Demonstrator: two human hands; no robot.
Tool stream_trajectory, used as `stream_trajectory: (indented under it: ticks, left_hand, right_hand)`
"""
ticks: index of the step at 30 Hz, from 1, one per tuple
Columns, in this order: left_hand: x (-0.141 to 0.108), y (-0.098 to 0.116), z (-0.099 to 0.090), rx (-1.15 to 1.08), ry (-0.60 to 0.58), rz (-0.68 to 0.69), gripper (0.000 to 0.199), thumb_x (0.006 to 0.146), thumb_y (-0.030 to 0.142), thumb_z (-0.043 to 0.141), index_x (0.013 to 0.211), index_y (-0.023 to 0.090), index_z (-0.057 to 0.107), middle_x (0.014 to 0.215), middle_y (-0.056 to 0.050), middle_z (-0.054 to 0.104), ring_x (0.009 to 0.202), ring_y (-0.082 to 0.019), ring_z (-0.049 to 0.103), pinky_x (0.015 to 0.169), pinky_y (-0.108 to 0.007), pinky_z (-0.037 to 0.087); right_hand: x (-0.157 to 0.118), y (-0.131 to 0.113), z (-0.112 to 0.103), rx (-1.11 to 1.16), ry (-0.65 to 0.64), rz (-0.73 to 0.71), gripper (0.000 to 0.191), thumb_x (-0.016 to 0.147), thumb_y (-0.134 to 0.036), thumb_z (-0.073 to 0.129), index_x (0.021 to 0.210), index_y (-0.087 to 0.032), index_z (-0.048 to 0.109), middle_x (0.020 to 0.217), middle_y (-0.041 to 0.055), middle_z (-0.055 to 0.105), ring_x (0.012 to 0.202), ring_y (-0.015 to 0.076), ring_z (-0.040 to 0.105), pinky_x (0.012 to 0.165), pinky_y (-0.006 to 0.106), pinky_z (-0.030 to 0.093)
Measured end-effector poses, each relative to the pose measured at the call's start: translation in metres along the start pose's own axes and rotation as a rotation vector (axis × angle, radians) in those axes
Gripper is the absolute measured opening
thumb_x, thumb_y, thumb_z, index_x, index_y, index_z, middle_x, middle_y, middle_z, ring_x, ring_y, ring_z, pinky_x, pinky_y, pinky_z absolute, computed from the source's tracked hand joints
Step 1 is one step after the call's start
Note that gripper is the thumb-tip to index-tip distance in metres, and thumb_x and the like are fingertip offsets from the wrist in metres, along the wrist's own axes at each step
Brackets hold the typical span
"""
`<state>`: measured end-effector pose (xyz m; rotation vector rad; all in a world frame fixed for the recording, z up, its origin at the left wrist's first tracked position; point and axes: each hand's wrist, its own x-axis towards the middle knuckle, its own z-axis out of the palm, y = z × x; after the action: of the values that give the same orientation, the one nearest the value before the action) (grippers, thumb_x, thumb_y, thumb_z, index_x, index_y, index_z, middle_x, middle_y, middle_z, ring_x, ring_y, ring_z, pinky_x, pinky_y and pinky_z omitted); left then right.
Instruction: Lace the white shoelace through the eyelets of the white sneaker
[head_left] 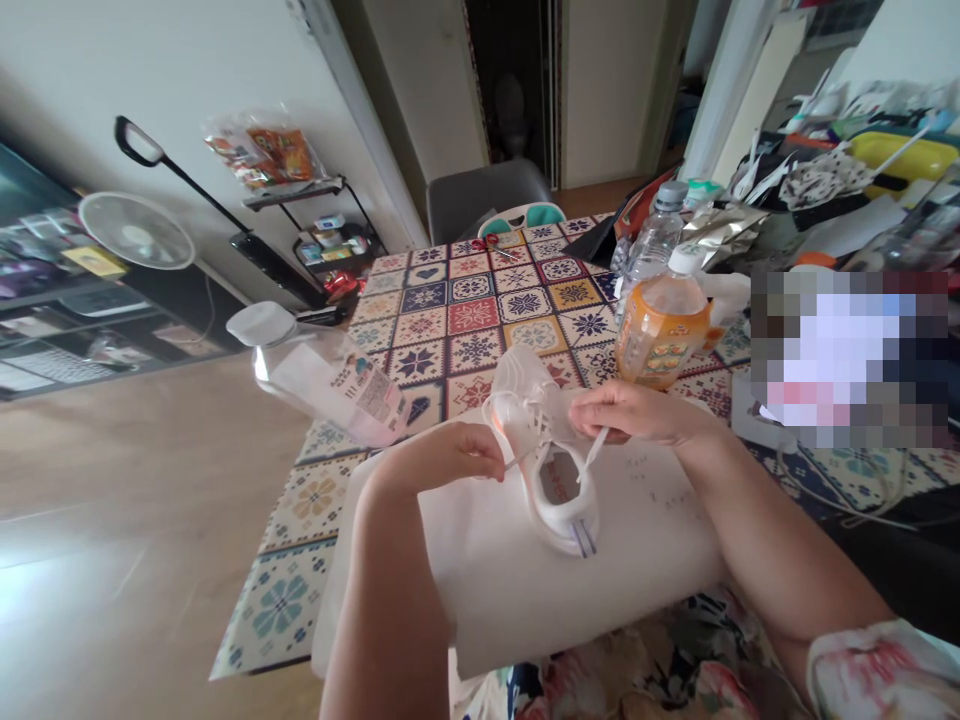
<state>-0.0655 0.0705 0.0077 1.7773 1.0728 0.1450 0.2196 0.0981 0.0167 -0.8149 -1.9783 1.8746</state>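
Note:
A white sneaker (559, 515) lies on a white board (480, 590), its toe pointing away from me and its heel toward me. Beside the shoe's left side, my left hand (469, 455) pinches one end of the white shoelace. On the other side, my right hand (626, 410) grips the lace's other part, and a loose white end (594, 455) hangs down from it over the shoe opening. Laces cross over the tongue between the hands. The grey insole (561, 482) with orange print shows inside.
A tall clear jar (330, 375) with a white lid stands left on the patterned tablecloth (480, 315). An orange-labelled bottle (660, 330) and a clear plastic bottle (656, 235) stand right. Red-handled scissors (487, 243) lie at the far end. Clutter fills the right side.

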Motion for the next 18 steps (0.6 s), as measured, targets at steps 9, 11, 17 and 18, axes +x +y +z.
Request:
stream_trajectory:
  ticks: [9, 11, 17, 18]
  left_hand:
    - [-0.004, 0.005, -0.003, -0.063, 0.019, 0.36, 0.022, 0.084, 0.041, 0.066, 0.079, 0.021, 0.073, 0.093, -0.007, 0.068, 0.088, -0.018, 0.062, 0.086, -0.031, 0.048]
    - [-0.002, 0.009, -0.001, -0.132, 0.101, 0.426, 0.026, 0.083, 0.044, 0.067, 0.075, 0.02, 0.072, 0.094, -0.008, 0.068, 0.087, -0.018, 0.062, 0.085, -0.032, 0.048]
    - [0.013, 0.017, 0.017, -0.455, 0.221, 0.49, 0.033, 0.077, 0.048, 0.074, 0.069, 0.017, 0.068, 0.095, -0.01, 0.071, 0.085, -0.019, 0.064, 0.08, -0.032, 0.049]
    - [0.016, 0.017, 0.021, -0.512, 0.229, 0.496, 0.031, 0.077, 0.046, 0.075, 0.07, 0.017, 0.068, 0.093, -0.01, 0.071, 0.083, -0.019, 0.064, 0.079, -0.032, 0.049]
  right_hand:
    - [-0.004, 0.002, -0.009, -0.098, -0.05, 0.1, 0.035, 0.085, -0.049, 0.064, 0.074, -0.016, 0.056, 0.065, -0.0019, 0.062, 0.047, 0.0063, 0.052, 0.048, 0.02, 0.041]
    - [-0.004, 0.005, -0.013, -0.056, -0.061, 0.094, 0.029, 0.081, -0.044, 0.07, 0.084, -0.017, 0.058, 0.07, -0.0022, 0.064, 0.052, 0.0078, 0.057, 0.051, 0.021, 0.045]
    - [-0.007, 0.005, -0.022, -0.111, -0.155, -0.056, 0.021, 0.079, -0.034, 0.076, 0.075, -0.015, 0.068, 0.066, -0.0046, 0.059, 0.059, 0.0069, 0.052, 0.056, 0.02, 0.04]
    - [-0.007, 0.004, -0.021, -0.074, -0.131, -0.124, 0.02, 0.079, -0.034, 0.077, 0.075, -0.016, 0.069, 0.07, -0.0036, 0.061, 0.064, 0.0076, 0.054, 0.061, 0.021, 0.041]
